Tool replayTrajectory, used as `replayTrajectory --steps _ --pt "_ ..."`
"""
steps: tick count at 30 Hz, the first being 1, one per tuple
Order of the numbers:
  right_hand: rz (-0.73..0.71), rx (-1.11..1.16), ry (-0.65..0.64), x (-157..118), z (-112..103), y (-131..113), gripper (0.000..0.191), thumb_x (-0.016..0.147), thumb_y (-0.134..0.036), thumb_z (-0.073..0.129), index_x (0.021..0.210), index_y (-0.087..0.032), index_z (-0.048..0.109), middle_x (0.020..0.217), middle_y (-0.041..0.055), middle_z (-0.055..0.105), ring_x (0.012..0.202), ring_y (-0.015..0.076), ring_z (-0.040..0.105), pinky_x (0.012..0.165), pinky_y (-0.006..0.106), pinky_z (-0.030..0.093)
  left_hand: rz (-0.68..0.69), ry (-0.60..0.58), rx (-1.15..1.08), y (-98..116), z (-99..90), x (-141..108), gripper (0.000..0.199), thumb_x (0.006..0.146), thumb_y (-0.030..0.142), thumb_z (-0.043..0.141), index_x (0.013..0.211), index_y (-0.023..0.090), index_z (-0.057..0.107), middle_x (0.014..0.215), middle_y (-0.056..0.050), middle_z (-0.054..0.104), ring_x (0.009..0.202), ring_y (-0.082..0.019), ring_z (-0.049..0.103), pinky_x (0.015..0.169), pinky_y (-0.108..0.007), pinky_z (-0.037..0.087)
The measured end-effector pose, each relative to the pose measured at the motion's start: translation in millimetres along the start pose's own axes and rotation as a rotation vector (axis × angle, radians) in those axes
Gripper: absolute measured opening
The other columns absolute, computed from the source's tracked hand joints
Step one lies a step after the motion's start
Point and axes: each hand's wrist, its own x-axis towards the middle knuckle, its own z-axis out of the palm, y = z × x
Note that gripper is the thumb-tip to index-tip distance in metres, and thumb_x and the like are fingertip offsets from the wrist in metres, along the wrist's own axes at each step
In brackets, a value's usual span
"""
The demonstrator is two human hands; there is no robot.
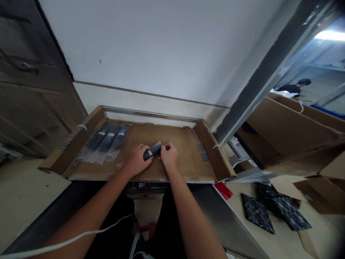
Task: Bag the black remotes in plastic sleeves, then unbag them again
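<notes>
My left hand (137, 160) is closed round a dark, narrow item with a white label (151, 152), which lies slanted above the cardboard. Clear plastic sticks out past the item's upper right end. At that end my right hand (169, 155) pinches the plastic with curled fingertips. To the left, several similar dark items in clear plastic bags (104, 141) lie side by side, each with a small white label and its loose bag end towards me. All of this is on a shallow cardboard tray (180, 138) with raised left and right sides.
White ties hold the tray's sides. A white wall (161, 54) rises behind, with a dark door (27, 90) at left. At right stand a grey post (258, 90) and a large cardboard box (293, 133). Dark patterned packets (257, 212) lie on the floor. A person (292, 88) is far back.
</notes>
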Motion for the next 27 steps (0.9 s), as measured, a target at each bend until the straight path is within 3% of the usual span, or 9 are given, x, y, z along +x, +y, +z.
replayTrajectory --steps 6,13,18,23,27 --pt "0.037 0.078 -0.051 2.9 0.8 4.6 0.004 0.077 -0.019 0.054 0.075 -0.020 0.058 0.061 -0.0006 0.059 0.040 0.0114 0.054 0.032 0.020 0.038 0.002 0.008 -0.028 -2.2 -0.2 0.6 0.030 0.078 0.031 0.070 0.105 0.022 0.061 0.105 -0.007 0.065 0.099 -0.028 0.060 0.089 -0.042 0.047" --pt "0.003 0.167 -0.168 13.7 -0.2 19.9 0.017 0.070 -0.014 0.057 0.086 -0.018 0.061 0.072 -0.0002 0.062 0.040 0.0101 0.055 0.030 0.019 0.043 -0.005 0.020 -0.046 -6.0 2.7 1.2 0.030 0.079 0.031 0.068 0.107 0.022 0.060 0.106 -0.007 0.065 0.100 -0.027 0.060 0.091 -0.041 0.047" --pt "-0.032 0.097 -0.197 18.6 -3.6 21.4 0.014 0.075 -0.016 0.057 0.088 -0.018 0.063 0.064 -0.0014 0.061 0.036 0.0102 0.054 0.029 0.019 0.040 0.001 0.025 -0.043 -6.0 2.7 0.8 0.031 0.078 0.030 0.068 0.107 0.022 0.059 0.106 -0.007 0.065 0.101 -0.027 0.060 0.091 -0.042 0.047" --pt "-0.152 -0.007 -0.353 28.8 -17.7 23.0 0.013 0.080 -0.023 0.056 0.085 -0.018 0.066 0.051 -0.0053 0.055 0.033 0.0094 0.048 0.029 0.017 0.033 -0.017 0.028 -0.039 -3.3 1.0 0.9 0.029 0.079 0.030 0.069 0.105 0.023 0.060 0.105 -0.007 0.065 0.099 -0.027 0.061 0.089 -0.041 0.047" --pt "-0.311 -0.063 -0.299 32.6 -23.0 27.3 0.011 0.080 -0.025 0.056 0.081 -0.019 0.065 0.064 -0.0016 0.057 0.046 0.0109 0.051 0.036 0.018 0.035 -0.013 0.023 -0.044 -1.8 0.7 2.0 0.028 0.078 0.029 0.069 0.104 0.023 0.060 0.103 -0.006 0.066 0.098 -0.027 0.061 0.088 -0.041 0.047"
